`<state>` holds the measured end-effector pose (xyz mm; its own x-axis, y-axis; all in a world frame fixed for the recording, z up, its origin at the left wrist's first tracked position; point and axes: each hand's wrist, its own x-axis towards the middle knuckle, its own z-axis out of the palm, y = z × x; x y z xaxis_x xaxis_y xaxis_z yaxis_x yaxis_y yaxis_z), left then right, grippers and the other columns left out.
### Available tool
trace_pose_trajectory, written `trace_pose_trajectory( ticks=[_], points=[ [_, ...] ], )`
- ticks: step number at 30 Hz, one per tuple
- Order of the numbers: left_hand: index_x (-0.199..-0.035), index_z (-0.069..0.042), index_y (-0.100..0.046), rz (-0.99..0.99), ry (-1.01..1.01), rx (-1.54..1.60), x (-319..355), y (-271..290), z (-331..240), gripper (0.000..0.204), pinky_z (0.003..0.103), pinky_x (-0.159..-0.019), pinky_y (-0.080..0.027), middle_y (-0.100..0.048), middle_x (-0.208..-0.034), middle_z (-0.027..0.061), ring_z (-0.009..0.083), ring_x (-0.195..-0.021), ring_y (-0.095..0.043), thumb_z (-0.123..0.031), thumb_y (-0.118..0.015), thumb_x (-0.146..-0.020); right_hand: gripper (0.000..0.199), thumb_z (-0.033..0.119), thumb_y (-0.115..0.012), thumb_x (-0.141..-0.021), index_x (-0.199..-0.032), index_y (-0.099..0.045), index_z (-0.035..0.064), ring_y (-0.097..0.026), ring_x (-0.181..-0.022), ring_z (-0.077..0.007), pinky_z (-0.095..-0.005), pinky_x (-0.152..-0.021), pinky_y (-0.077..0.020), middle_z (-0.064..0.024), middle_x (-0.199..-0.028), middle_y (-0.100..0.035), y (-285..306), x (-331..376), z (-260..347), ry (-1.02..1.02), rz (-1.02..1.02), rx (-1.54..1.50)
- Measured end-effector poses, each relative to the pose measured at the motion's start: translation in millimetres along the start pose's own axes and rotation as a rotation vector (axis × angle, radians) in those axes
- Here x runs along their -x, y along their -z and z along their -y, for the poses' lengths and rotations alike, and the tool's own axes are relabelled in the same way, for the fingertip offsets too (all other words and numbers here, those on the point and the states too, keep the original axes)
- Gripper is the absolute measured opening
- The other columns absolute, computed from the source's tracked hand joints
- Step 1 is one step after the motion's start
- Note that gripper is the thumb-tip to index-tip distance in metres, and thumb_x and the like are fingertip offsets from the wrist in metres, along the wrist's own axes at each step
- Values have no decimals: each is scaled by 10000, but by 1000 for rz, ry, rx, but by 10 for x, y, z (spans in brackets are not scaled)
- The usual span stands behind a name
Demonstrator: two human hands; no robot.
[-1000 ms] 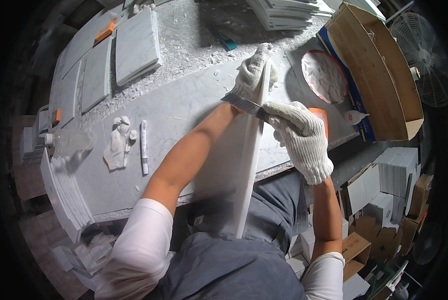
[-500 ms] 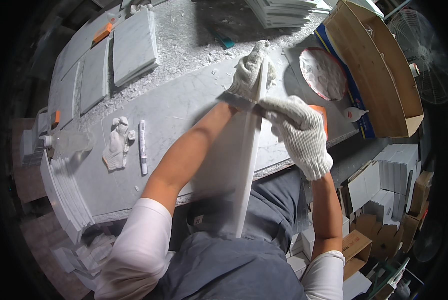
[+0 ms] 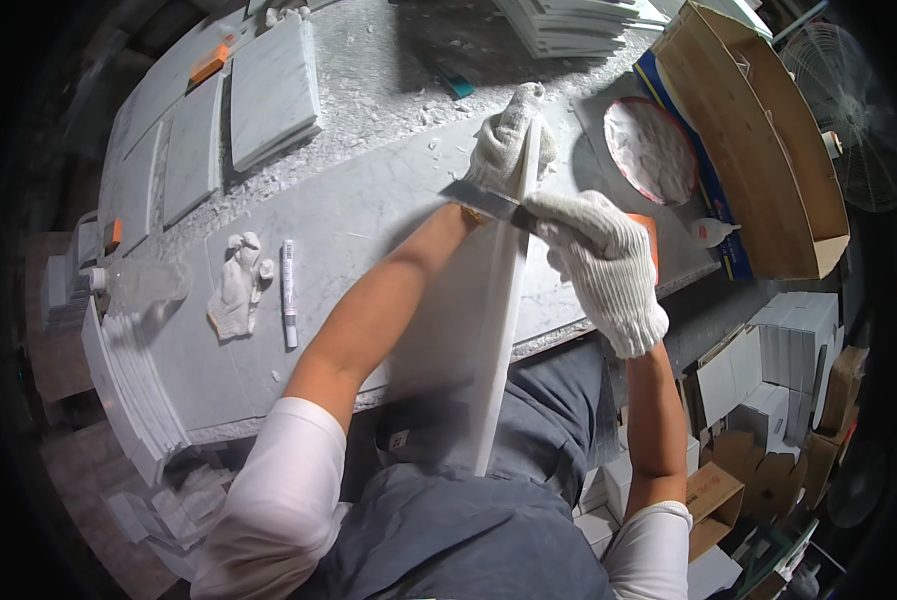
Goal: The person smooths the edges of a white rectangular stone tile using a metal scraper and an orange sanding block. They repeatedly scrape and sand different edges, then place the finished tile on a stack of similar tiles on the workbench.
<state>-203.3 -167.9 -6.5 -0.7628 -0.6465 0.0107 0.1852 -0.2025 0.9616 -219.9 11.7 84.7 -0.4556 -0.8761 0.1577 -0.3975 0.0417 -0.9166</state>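
Observation:
A white marble tile [image 3: 502, 330] stands on its edge, slanting from the worktop down to my lap, its narrow edge facing up. My left hand [image 3: 509, 145], in a white knit glove, is closed on the tile's far end. My right hand [image 3: 606, 270], gloved too, is wrapped round the handle of a scraper [image 3: 481, 199]. The scraper's flat metal blade lies across the tile's edge and points left, close to my left wrist. Most of the scraper's handle is hidden in my right glove.
Left on the marble worktop [image 3: 359, 250] lie a marker [image 3: 289, 295], a spare glove [image 3: 237, 288] and a clear bottle [image 3: 147, 284]. Marble tiles [image 3: 274, 95] lie beyond. A round container of white paste [image 3: 652, 150] stands right, beside a cardboard box [image 3: 749, 140] and small squeeze bottle [image 3: 711, 231].
The scraper blade, blurred before, is now sharp and tilted a little differently over the tile's edge. Both hands keep their holds, and the tile stays about where it was.

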Motion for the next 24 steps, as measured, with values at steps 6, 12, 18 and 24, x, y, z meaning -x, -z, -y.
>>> trace_pose_trajectory(
  ticks=[6,12,18,24],
  points=[
    [-583,-86,-568,-43,-8,13,17,-70,-65,647,356,-571,-490,-523,-540,65,188,-498,-484,-538,-457,-1032,249,38,-692,-935,-1180,-730,52,-548,-698,-30,-194,-577,-453,9,-904,-609,1,1,-29,-19,-9,-16],
    [-565,-92,-536,-27,45,12,41,-62,-97,642,329,-521,-444,-503,-526,56,165,-482,-471,-524,-467,-1036,260,40,-694,-934,-1192,-725,55,-551,-686,-33,-192,-582,-454,7,-885,-606,-1,19,-23,59,11,18],
    [-644,-87,-568,16,22,57,33,-32,-65,556,305,-551,-484,-538,-571,38,139,-508,-500,-484,-501,-1027,250,45,-693,-938,-1186,-725,40,-532,-673,-32,-192,-562,-432,17,-888,-609,3,-7,-15,-91,-39,-45],
    [-801,-83,-626,123,39,158,-14,91,123,457,269,-542,-475,-614,-679,-1,90,-580,-557,-471,-532,-1025,244,24,-681,-941,-1181,-725,37,-540,-676,-32,-199,-560,-440,12,-887,-614,2,29,-10,50,6,25]
  ],
)
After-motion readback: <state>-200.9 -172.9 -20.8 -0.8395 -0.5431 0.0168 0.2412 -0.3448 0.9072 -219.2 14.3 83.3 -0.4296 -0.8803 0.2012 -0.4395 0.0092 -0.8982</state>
